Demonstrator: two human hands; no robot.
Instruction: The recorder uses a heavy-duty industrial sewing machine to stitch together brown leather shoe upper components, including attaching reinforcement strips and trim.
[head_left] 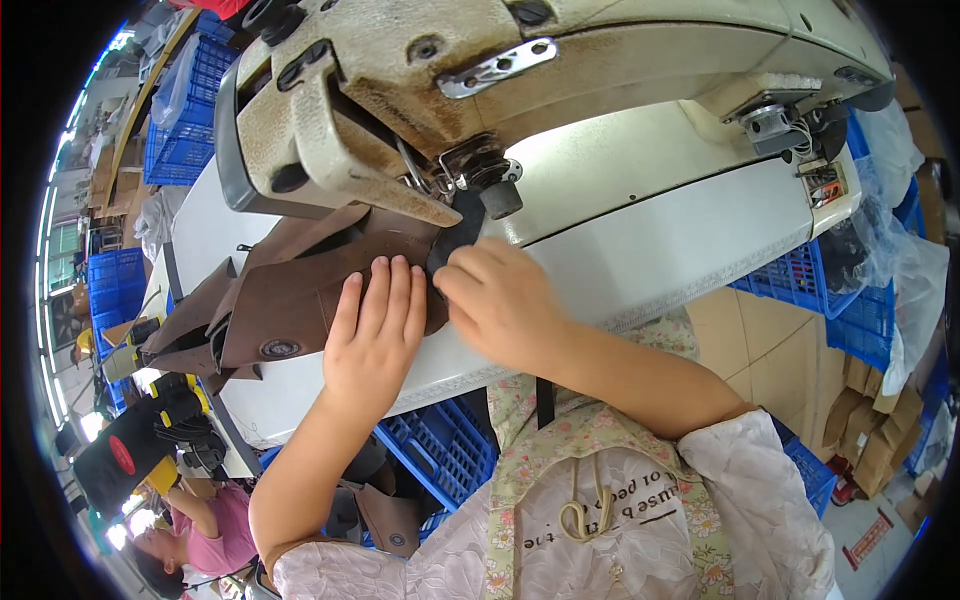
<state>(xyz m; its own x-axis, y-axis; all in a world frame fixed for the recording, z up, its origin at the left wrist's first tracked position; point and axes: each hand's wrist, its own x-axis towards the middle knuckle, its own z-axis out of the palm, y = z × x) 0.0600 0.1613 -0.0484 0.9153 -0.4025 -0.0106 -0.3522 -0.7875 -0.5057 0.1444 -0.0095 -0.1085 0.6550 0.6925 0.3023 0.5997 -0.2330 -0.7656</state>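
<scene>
On the white tabletop, under the head of a cream sewing machine, a brown leather piece is laid out, its near edge carried close to the front of the table and its far side tucked beneath the machine's head. The leather is pressed by the left hand, whose fingers are stretched out flat and close together, with nothing clasped. The fingers of the right hand are curled at the leather's right edge, beside a black strip; whether an edge is pinched between them cannot be told, since the fingertips are partly hidden.

The work is judged to be partway through. A round emblem is already set on the leather, and several panels appear to be joined, as folded flaps are raised at the left end. The seam by the black strip seems to be in hand, though no finished stitching can be made out there. What is left is probably the rest of that edge. In a blue crate below, another brown piece bearing a similar emblem is seen.
</scene>
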